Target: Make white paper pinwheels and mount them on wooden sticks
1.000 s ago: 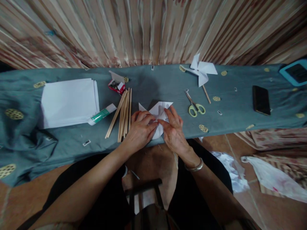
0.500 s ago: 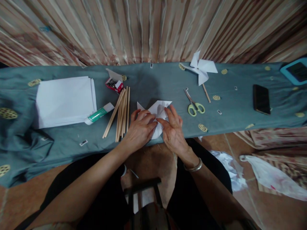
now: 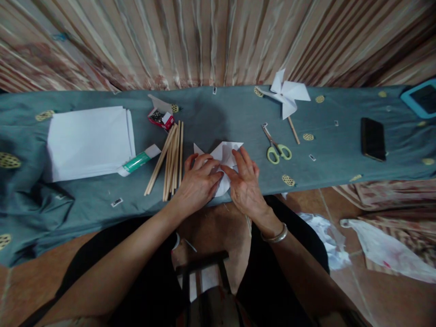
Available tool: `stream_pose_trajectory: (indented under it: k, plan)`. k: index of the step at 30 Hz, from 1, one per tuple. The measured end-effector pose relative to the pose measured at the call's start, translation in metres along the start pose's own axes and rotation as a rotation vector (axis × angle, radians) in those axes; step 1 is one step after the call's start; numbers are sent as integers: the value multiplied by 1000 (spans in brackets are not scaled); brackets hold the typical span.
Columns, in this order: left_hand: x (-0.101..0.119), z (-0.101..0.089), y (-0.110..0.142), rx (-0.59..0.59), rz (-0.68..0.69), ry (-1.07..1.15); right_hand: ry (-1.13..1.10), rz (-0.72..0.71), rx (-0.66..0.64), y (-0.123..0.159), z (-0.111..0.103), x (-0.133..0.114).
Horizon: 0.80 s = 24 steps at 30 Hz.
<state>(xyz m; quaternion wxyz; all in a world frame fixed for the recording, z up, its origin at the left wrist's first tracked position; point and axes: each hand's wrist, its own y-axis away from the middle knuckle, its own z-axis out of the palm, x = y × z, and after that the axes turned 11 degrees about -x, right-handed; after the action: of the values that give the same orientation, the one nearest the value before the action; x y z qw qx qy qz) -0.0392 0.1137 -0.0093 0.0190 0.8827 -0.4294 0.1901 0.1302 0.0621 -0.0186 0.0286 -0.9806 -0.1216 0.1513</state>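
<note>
A white paper pinwheel (image 3: pixel 227 152), its pointed blades partly folded in, lies at the cloth's front edge between my hands. My left hand (image 3: pixel 200 178) covers its left side, with bent fingers and thumb pressing on the paper near the centre. From the right, my right hand (image 3: pixel 245 181) grips it, thumb and index finger at the middle and the other fingers on the right blade. The fingers hide the pinwheel's centre. Just left of my left hand lie several thin wooden sticks (image 3: pixel 173 159). Scissors with green handles (image 3: pixel 276 147) rest right of my right hand.
A finished pinwheel on a stick (image 3: pixel 287 95) lies at the back. Leftward are a red box of pins (image 3: pixel 161 118), a green-and-white tube (image 3: pixel 138 162) and a paper stack (image 3: pixel 88 141). Rightward are a phone (image 3: pixel 373 138) and a blue-framed device (image 3: pixel 422 102). Plastic bags (image 3: pixel 388 247) lie on the floor.
The view has shifted very slightly. Both hands stay on the paper pinwheel in nearly the same pose, and nothing else has visibly moved.
</note>
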Motion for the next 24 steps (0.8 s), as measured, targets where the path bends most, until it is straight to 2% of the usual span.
stream_pose_trajectory:
  k: [7,16,24]
  plan:
    - [0,1,-1,-1,-7,-40,14,-18,7,-5,8,0]
    - [0,0,-1,8,7,-51,-84,19,0,3,-5,5]
    - [0,1,-1,16,10,-26,24,-10,23,2,-2,5]
